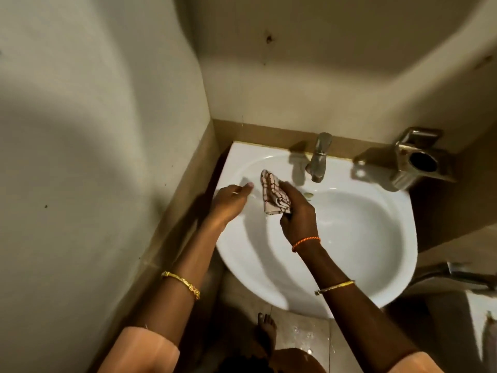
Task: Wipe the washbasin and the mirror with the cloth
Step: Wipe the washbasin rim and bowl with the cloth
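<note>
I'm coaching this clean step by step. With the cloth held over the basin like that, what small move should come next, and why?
Probably lower the right hand so the checked cloth presses flat on the washbasin near the tap, then start a stroke. The cloth looks bunched and lifted off the white surface, while the left hand rests empty at the left rim.

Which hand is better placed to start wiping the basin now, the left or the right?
The right hand: it already grips the checked cloth over the washbasin. The left hand holds nothing and rests near the basin's left rim.
</note>
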Motion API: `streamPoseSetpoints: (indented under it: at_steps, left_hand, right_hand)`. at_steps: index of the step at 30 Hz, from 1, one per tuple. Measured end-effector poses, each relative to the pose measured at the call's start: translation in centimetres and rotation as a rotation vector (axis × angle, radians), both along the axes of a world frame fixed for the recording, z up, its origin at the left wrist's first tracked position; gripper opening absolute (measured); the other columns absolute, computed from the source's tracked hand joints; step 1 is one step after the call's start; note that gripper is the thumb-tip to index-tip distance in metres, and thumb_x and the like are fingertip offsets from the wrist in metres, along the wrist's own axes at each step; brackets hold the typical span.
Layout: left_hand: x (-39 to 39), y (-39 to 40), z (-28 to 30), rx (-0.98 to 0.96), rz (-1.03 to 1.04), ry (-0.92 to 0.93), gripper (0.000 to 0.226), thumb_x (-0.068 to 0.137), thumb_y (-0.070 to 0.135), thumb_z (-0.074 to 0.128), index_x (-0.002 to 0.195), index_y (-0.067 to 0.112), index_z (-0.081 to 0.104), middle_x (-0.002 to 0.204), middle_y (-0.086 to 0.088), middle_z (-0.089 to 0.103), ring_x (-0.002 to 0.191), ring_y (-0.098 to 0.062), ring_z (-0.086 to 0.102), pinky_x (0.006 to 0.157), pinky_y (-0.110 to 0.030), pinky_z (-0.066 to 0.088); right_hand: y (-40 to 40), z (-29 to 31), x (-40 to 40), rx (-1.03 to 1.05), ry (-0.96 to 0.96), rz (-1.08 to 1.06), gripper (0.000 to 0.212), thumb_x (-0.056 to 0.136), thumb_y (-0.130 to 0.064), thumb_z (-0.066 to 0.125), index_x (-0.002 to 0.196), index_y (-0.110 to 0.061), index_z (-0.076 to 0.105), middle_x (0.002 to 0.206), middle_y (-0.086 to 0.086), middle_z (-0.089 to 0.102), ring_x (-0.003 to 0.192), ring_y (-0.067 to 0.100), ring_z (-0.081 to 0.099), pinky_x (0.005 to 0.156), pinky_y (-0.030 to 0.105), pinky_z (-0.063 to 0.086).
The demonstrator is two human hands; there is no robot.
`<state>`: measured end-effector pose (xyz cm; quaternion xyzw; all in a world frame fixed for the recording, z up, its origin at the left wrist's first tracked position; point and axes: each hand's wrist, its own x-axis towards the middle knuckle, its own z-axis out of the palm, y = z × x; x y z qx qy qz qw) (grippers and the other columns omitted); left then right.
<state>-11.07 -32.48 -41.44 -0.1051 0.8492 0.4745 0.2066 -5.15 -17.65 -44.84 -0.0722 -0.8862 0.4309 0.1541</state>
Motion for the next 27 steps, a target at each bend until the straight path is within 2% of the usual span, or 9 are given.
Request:
streamPoseSetpoints:
  at_steps: [4, 7, 10, 12, 15, 20, 23, 25, 27]
  left_hand:
    - [-2.2, -1.8, -3.0, -0.411, 0.113, 0.180, 0.054, 0.090, 0.035, 0.053, 0.135, 0.007, 0.045, 0.138, -0.017, 0.049, 0.131, -0.034, 0.041, 0.109, -0.041, 0.034]
    - [-4.1, -2.6, -4.7, -0.368, 0.080, 0.084, 0.055, 0.092, 0.032, 0.052, 0.140, 0.009, 0.040, 0.145, -0.015, 0.044, 0.134, -0.034, 0.040, 0.111, -0.043, 0.034]
    - [-5.6, -3.5, -5.6, -0.330, 0.029, 0.046, 0.045, 0.087, 0.026, 0.059, 0.129, 0.010, 0.054, 0.131, -0.014, 0.058, 0.120, -0.034, 0.055, 0.102, -0.044, 0.044]
    - [-6.2, -4.2, -6.3, -0.293, 0.015, 0.051, 0.040, 0.081, 0.020, 0.066, 0.120, 0.013, 0.063, 0.119, -0.011, 0.067, 0.108, -0.031, 0.063, 0.096, -0.043, 0.050]
    - [-6.8, -4.6, -6.6, -0.221, 0.041, 0.047, 0.042, 0.073, 0.011, 0.074, 0.114, 0.011, 0.067, 0.111, -0.010, 0.071, 0.098, -0.028, 0.068, 0.092, -0.041, 0.053]
    - [-7.6, -3.6, -4.9, -0.394, -0.036, 0.025, 0.042, 0.075, 0.015, 0.075, 0.115, 0.005, 0.067, 0.115, -0.015, 0.069, 0.104, -0.033, 0.065, 0.091, -0.039, 0.053]
    - [-7.5, -3.6, -4.7, -0.404, -0.022, 0.003, 0.042, 0.078, 0.016, 0.073, 0.118, 0.007, 0.065, 0.118, -0.014, 0.068, 0.107, -0.035, 0.063, 0.093, -0.041, 0.051]
    - [-7.2, -3.6, -4.7, -0.377, 0.002, -0.012, 0.041, 0.079, 0.014, 0.071, 0.120, 0.008, 0.064, 0.120, -0.013, 0.067, 0.109, -0.034, 0.062, 0.094, -0.039, 0.050]
    - [-7.1, -3.8, -4.4, -0.341, 0.006, -0.018, 0.040, 0.079, 0.013, 0.071, 0.118, 0.010, 0.065, 0.118, -0.012, 0.068, 0.107, -0.033, 0.063, 0.093, -0.038, 0.050]
  right_hand:
    - [2.2, -1.7, -5.5, 0.337, 0.118, 0.014, 0.078, 0.057, 0.022, 0.050, 0.129, -0.009, 0.055, 0.133, 0.023, 0.053, 0.125, 0.044, 0.045, 0.104, 0.052, 0.040]
    - [2.8, -3.3, -9.5, 0.638, 0.141, -0.023, 0.057, 0.072, 0.010, 0.045, 0.122, -0.014, 0.061, 0.134, 0.025, 0.052, 0.128, 0.050, 0.037, 0.104, 0.061, 0.032]
    - [1.9, -4.8, -11.5, 0.714, -0.139, -0.131, 0.048, 0.077, 0.007, 0.049, 0.116, -0.014, 0.066, 0.131, 0.030, 0.052, 0.120, 0.056, 0.045, 0.098, 0.068, 0.032]
    - [1.3, -5.5, -12.1, 0.747, -0.289, -0.198, 0.044, 0.076, 0.005, 0.051, 0.111, -0.015, 0.069, 0.120, 0.029, 0.061, 0.110, 0.054, 0.055, 0.092, 0.068, 0.037]
    - [0.8, -5.2, -12.9, 0.718, -0.432, -0.196, 0.048, 0.079, -0.008, 0.034, 0.105, -0.021, 0.072, 0.109, 0.022, 0.068, 0.099, 0.049, 0.062, 0.088, 0.063, 0.045]
    - [-6.5, -6.3, -11.9, 0.762, -0.352, -0.020, 0.051, 0.078, -0.010, 0.034, 0.114, -0.022, 0.068, 0.118, 0.021, 0.065, 0.109, 0.051, 0.057, 0.080, 0.060, 0.050]
    - [-5.5, -6.1, -11.5, 0.845, -0.352, 0.066, 0.050, 0.079, -0.011, 0.035, 0.116, -0.023, 0.067, 0.119, 0.019, 0.065, 0.109, 0.050, 0.058, 0.080, 0.056, 0.052]
    - [-1.7, -5.7, -11.8, 0.825, -0.370, -0.031, 0.052, 0.078, -0.009, 0.034, 0.116, -0.022, 0.067, 0.118, 0.020, 0.065, 0.106, 0.051, 0.059, 0.079, 0.056, 0.052]
    - [1.3, -5.8, -12.2, 0.805, -0.348, -0.155, 0.050, 0.080, -0.002, 0.040, 0.121, -0.018, 0.063, 0.125, 0.024, 0.060, 0.112, 0.053, 0.054, 0.089, 0.061, 0.047]
